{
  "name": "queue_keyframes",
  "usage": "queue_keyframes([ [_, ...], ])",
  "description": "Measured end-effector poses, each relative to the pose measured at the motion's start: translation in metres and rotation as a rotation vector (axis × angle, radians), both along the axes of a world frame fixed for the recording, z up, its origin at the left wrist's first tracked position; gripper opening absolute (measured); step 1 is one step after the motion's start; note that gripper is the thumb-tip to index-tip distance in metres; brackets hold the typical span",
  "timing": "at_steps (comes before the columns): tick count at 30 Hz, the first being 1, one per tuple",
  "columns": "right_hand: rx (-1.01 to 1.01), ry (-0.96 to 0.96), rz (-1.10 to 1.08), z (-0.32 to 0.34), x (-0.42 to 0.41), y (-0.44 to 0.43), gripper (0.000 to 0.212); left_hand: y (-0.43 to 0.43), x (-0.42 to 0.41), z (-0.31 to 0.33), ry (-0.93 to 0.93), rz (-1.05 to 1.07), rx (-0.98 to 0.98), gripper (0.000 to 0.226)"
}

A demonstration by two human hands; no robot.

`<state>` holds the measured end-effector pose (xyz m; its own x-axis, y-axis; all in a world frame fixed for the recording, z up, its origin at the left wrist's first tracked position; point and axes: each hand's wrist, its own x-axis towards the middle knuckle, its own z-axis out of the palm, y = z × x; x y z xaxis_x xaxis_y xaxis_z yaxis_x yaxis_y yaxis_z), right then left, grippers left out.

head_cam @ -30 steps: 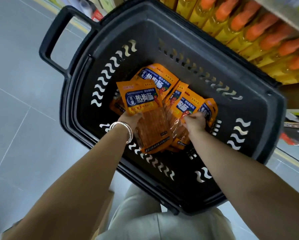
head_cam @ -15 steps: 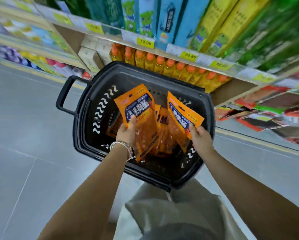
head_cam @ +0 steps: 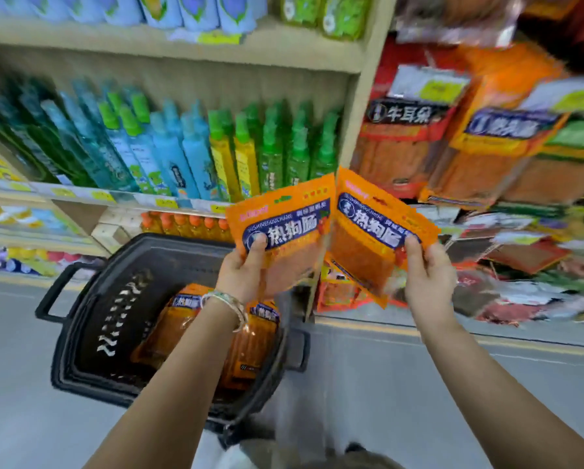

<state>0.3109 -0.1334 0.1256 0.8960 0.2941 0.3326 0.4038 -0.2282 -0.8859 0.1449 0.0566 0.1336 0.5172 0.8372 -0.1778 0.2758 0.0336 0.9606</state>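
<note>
My left hand (head_cam: 246, 272), with a bracelet on its wrist, grips an orange snack packet (head_cam: 284, 225) with a blue label, thumb across the front. My right hand (head_cam: 426, 275) grips a second orange packet (head_cam: 371, 228) of the same kind. Both packets are upright, side by side, raised in front of the shelves. Below them a black shopping basket (head_cam: 81, 333) stands on the floor with more orange packets (head_cam: 189, 319) lying inside, partly hidden by my left forearm.
Shelves hold blue and green bottles (head_cam: 169, 154) on the left and a rack of hanging orange and red snack packets (head_cam: 453, 147) on the right. Orange-capped bottles (head_cam: 182, 225) line the low shelf behind the basket. Grey floor (head_cam: 385, 384) lies around it.
Both hands lifted a packet each out of the basket and raised them up toward the shelves. The view tilted upward from the basket to the shelving.
</note>
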Motion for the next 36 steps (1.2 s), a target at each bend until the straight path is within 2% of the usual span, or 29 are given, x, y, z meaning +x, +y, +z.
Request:
queue_keyframes([
  [4, -0.018, -0.070, -0.025, 0.030, 0.056, -0.062, 0.037, -0.045, 0.053, 0.036, -0.076, -0.123, 0.148, 0.018],
  [8, 0.016, -0.170, -0.021, 0.072, 0.103, -0.112, 0.040, -0.081, 0.100, 0.079, -0.245, -0.133, 0.136, 0.010],
  [10, 0.032, -0.245, -0.051, 0.099, 0.121, -0.127, 0.036, -0.092, 0.121, 0.101, -0.320, -0.126, 0.111, 0.009],
  [13, 0.109, -0.284, -0.058, 0.141, 0.144, -0.138, 0.024, -0.097, 0.147, 0.137, -0.362, -0.082, 0.188, 0.013],
  [16, 0.203, -0.266, -0.042, 0.183, 0.166, -0.137, 0.018, -0.094, 0.169, 0.171, -0.407, -0.023, 0.230, 0.015],
  [25, 0.397, -0.232, -0.044, 0.282, 0.229, -0.095, 0.020, -0.074, 0.231, 0.254, -0.569, -0.043, 0.331, 0.023],
  [30, 0.436, -0.206, -0.020, 0.324, 0.260, -0.067, 0.019, -0.063, 0.262, 0.283, -0.623, -0.106, 0.354, 0.026],
  [36, 0.523, -0.058, 0.036, 0.349, 0.276, -0.044, 0.023, -0.049, 0.287, 0.297, -0.624, -0.184, 0.321, 0.026],
])
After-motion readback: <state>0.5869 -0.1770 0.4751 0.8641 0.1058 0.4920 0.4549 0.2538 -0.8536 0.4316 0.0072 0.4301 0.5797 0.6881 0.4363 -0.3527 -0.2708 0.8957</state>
